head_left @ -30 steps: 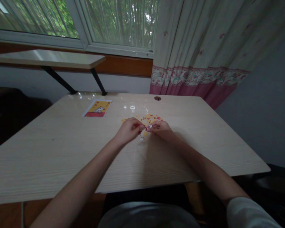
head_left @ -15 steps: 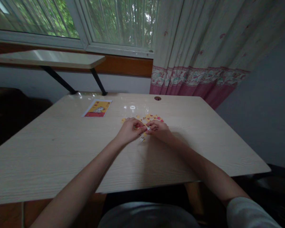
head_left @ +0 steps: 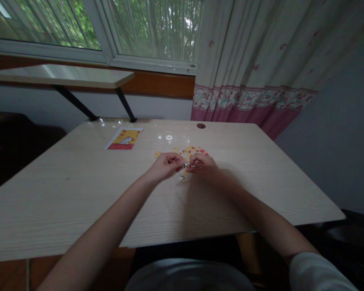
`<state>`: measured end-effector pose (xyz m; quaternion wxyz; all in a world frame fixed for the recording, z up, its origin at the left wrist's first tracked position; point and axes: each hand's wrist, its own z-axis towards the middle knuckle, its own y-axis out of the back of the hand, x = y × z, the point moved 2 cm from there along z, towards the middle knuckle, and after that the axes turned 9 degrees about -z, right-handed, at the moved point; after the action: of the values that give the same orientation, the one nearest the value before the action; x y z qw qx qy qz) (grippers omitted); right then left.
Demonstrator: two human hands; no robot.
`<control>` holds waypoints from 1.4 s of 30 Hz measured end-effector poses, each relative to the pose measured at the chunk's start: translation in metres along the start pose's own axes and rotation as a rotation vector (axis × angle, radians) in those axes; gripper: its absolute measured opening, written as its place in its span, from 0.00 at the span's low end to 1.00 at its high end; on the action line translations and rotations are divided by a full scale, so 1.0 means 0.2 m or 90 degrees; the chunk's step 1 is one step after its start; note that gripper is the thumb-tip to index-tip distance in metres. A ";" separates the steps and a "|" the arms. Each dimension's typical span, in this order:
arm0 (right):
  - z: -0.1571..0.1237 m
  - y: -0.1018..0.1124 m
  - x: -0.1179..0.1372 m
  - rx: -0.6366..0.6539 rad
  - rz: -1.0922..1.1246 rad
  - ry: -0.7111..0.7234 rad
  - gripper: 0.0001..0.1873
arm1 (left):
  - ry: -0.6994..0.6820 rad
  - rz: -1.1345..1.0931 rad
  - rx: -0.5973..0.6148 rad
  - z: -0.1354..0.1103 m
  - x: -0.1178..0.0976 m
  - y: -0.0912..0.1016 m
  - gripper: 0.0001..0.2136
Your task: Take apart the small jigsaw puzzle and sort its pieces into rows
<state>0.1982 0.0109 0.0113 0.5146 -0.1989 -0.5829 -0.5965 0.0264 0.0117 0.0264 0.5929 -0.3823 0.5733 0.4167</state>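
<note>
Small jigsaw pieces [head_left: 188,150] in yellow, red and white lie loose in a cluster on the table. My left hand [head_left: 166,165] is closed in a pinch, with a whitish jigsaw piece [head_left: 186,164] at its fingertips. Facing it from the right, my right hand [head_left: 202,165] has curled fingers and its thumb close to the same spot. Whether its fingertips hold anything is too small to make out. Just below the hands lies another white and yellow piece [head_left: 181,177]. Part of the cluster is hidden behind my fingers.
A picture card [head_left: 125,140], yellow and red with a white animal, lies at the table's back left. Behind it a raised shelf [head_left: 79,76] stands on black legs. The pale wooden table [head_left: 79,202] has a round cable hole [head_left: 201,126] near its back edge.
My hands have drawn slightly apart at the fingertips. The left fingers have come down a little, and the piece between the hands shows at a different angle.
</note>
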 end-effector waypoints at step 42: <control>0.10 0.00 -0.02 0.264 -0.391 0.182 0.38 | -0.032 0.714 0.094 0.01 0.10 0.18 0.28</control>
<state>0.1934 0.0303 0.0130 0.4176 0.1778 -0.6456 -0.6141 -0.0055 0.0282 0.0067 0.3195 0.0331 0.7020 0.6356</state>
